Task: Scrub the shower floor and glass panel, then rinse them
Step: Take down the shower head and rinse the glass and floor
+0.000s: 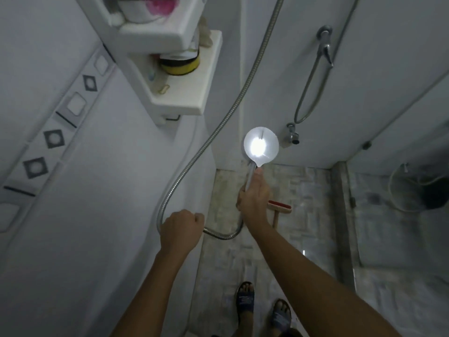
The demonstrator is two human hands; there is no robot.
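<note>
Plainly, the right hand (pixel 254 198) gripped the handle of the shower head (pixel 261 147), thumb laid along it just below the round, glaring face. The left hand (pixel 181 231) was curled round the metal hose (pixel 218 132), which looped between both hands. Just beyond the right fingers, a red brush (pixel 279 207) lay on the tiled shower floor (pixel 303 215).

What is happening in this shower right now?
A person in sandals stands on the shower floor. The right hand holds the shower head by its handle, raised out in front. The left hand grips the metal hose lower down. A scrub brush with red bristles lies on the floor beyond the right hand, with no hand on it. No spray of water can be made out.
</note>
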